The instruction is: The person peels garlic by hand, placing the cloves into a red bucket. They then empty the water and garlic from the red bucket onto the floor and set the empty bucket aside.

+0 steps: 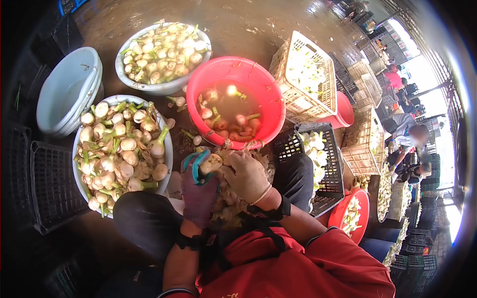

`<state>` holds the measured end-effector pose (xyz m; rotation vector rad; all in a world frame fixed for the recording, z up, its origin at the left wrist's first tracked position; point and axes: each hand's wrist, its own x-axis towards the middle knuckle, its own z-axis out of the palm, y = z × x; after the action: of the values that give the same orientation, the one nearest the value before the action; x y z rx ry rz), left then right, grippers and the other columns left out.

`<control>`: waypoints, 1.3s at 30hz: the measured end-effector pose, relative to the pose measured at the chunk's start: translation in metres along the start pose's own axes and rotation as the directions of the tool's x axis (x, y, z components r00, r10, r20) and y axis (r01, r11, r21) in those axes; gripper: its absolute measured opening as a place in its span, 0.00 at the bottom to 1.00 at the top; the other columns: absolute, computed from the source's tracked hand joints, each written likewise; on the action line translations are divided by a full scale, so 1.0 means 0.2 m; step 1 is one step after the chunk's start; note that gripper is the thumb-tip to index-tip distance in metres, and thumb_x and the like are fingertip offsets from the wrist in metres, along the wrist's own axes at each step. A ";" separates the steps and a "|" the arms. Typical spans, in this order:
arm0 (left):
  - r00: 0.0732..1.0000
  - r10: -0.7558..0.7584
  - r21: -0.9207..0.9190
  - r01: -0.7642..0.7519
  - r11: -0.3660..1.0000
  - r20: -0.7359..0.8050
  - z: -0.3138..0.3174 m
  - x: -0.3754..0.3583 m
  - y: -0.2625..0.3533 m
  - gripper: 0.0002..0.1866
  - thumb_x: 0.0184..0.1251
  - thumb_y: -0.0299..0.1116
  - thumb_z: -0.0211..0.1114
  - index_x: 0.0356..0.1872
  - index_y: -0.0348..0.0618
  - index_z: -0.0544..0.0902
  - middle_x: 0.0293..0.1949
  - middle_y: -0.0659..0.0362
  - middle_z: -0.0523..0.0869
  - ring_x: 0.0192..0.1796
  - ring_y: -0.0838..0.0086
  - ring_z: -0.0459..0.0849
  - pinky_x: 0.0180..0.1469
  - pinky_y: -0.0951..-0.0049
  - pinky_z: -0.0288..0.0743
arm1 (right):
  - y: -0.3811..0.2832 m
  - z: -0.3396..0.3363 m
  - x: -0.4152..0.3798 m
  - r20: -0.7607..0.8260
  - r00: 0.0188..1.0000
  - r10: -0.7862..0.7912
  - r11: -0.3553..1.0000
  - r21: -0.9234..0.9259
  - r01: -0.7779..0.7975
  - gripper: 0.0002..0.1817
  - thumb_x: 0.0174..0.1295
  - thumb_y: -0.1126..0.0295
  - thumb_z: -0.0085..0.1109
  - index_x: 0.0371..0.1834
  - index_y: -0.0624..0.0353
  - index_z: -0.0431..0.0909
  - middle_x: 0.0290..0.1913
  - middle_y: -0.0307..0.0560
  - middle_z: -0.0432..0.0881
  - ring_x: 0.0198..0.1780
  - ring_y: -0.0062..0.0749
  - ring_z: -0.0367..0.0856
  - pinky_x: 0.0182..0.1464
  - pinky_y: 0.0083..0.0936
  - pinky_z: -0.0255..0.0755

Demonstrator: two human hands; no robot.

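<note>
Though half-hidden, left fingers apparently curled.

At twelve o'clock a round, pinkish-red plastic tub is showing against murky brown water; at one, a boxy cream plastic crate is displaying latticework. The left hand's teal-and-purple fabric glove is contrasting with the right's off-white fabric glove.
</note>
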<state>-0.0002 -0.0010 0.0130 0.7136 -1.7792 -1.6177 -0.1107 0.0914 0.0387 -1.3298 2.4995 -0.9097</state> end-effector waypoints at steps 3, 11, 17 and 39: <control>0.998 -0.050 -0.120 0.055 0.991 0.043 -0.01 -0.01 0.01 0.26 0.52 0.18 0.62 0.57 0.40 0.77 0.55 0.56 0.73 0.58 0.68 0.74 0.61 0.70 0.70 | 0.02 0.01 -0.02 0.015 0.999 -0.039 0.999 -0.015 0.039 0.09 0.57 0.65 0.58 0.29 0.59 0.76 0.28 0.54 0.79 0.35 0.53 0.79 0.37 0.44 0.72; 0.916 -0.256 -0.688 0.401 0.605 0.309 -0.07 -0.03 0.04 0.26 0.56 0.21 0.52 0.61 0.35 0.72 0.56 0.56 0.78 0.52 0.76 0.78 0.52 0.79 0.75 | 0.24 -0.11 -0.01 0.106 0.980 0.169 0.986 -0.014 -0.169 0.10 0.57 0.64 0.60 0.30 0.59 0.80 0.29 0.53 0.82 0.37 0.52 0.81 0.39 0.42 0.74; 0.928 -0.328 -0.455 0.372 0.809 0.175 0.00 -0.03 0.06 0.28 0.53 0.17 0.61 0.59 0.42 0.73 0.52 0.58 0.77 0.50 0.75 0.78 0.47 0.78 0.76 | 0.07 -0.15 -0.02 0.042 0.999 -0.033 0.988 0.153 0.027 0.11 0.59 0.61 0.58 0.36 0.56 0.81 0.30 0.52 0.81 0.38 0.50 0.80 0.42 0.43 0.73; 0.904 -0.247 -0.682 0.425 0.596 0.348 -0.06 -0.03 0.00 0.22 0.63 0.28 0.53 0.59 0.36 0.72 0.53 0.54 0.78 0.50 0.70 0.81 0.52 0.74 0.77 | 0.30 -0.20 -0.01 0.353 0.877 0.326 0.908 -0.375 -0.186 0.12 0.57 0.60 0.61 0.36 0.56 0.81 0.38 0.53 0.81 0.38 0.49 0.81 0.41 0.39 0.76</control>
<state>0.0138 -0.0042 0.0136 0.4856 -0.9250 -2.5390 -0.1677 0.1364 0.0352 -1.0793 2.4674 -0.1293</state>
